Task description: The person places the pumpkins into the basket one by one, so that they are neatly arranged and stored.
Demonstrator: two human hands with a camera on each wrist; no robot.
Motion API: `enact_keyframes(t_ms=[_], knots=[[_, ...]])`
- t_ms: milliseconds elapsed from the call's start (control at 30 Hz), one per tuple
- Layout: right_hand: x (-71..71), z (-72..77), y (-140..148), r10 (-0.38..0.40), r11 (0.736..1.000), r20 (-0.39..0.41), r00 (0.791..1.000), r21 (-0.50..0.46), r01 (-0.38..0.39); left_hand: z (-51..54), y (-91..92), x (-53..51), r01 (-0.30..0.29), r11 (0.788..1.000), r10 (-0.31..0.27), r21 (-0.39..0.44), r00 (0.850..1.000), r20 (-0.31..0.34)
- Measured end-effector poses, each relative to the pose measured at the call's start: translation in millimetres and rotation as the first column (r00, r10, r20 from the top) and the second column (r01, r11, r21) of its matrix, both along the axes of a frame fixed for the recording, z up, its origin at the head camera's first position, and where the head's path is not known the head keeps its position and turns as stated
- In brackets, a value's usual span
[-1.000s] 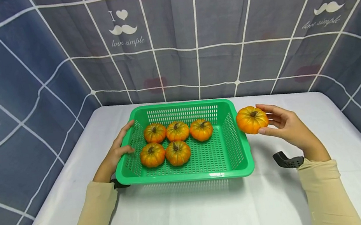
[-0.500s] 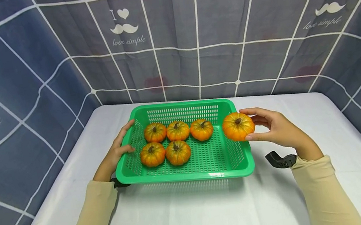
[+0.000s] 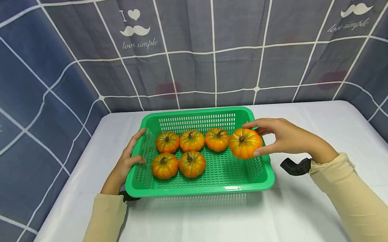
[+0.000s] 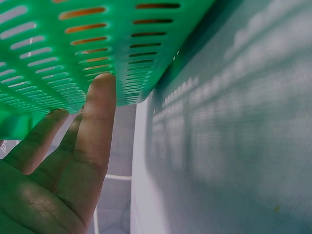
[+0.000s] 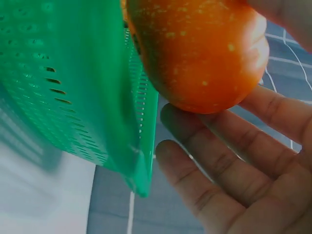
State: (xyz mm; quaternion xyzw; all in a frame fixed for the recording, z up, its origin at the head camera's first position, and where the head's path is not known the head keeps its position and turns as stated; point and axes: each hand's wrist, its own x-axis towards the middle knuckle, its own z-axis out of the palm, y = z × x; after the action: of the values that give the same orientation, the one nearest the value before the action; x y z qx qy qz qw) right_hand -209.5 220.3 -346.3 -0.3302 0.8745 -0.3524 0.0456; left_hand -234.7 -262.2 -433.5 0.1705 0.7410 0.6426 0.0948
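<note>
A green plastic basket (image 3: 204, 187) with slotted walls holds several small orange pumpkins, among them a front-row pumpkin (image 3: 192, 164) and a back-row pumpkin (image 3: 217, 139). At its left rim, my left hand (image 3: 126, 161) holds the basket with thumb and fingers; the left wrist view shows its fingertips (image 4: 102, 85) against the slotted outer wall. My right hand (image 3: 281, 134) pinches another pumpkin (image 3: 245, 143) between thumb and fingers, just inside the basket's right rim. In the right wrist view that pumpkin (image 5: 200, 53) hangs beside the green wall, some fingers beneath it.
A white cloth (image 3: 212, 236) covers the table under the basket. Dark grey-blue fabric (image 3: 182, 21) with white grid lines stands behind it and along both sides. A black band piece (image 3: 295, 166) sits at the right wrist.
My right hand has carried its pumpkin leftward and slightly down, from outside the right rim to over the basket's right part. The left hand and basket stay put.
</note>
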Motion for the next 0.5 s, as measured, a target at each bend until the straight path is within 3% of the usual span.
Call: enact_keyframes(t_ms=[300, 500], knots=[[-12.2, 16.8, -17, 0.106, 0.982, 0.075, 0.991, 0.149, -0.117, -0.6, 0.1, -0.6, 0.005, 1.0, -0.005, 0.006, 1.0, 0.0], [-27.5, 18.3, -33, 0.148, 0.96, 0.168, 0.975, 0.211, -0.183, -0.8, -1.2, -0.4, 0.008, 1.0, -0.008, 0.01, 1.0, 0.002]])
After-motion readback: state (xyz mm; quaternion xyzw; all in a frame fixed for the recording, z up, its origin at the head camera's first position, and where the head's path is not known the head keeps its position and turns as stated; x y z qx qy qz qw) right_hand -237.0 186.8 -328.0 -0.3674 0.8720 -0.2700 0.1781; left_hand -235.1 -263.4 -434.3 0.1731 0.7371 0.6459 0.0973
